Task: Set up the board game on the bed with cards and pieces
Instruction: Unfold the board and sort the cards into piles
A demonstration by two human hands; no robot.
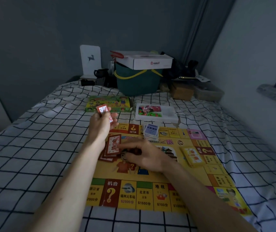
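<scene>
My left hand (pixel 102 122) is lifted over the far left corner of the game board (pixel 152 195), its fingers curled round a small stack of red cards (pixel 104 113), held clear so I can feed from it. My right hand (pixel 146 155) lies low on the board's middle, forefinger stretched flat onto the loose red pile (pixel 112 147), the other fingers tucked under and grasping nothing; I judge it is squaring that pile. The blue deck (pixel 151 132) sits at the board's far edge, the yellow deck (pixel 192 155) to the right. The tray of pieces (pixel 156 113) and the game box (pixel 108 103) wait beyond on the checked bed (pixel 33 156).
</scene>
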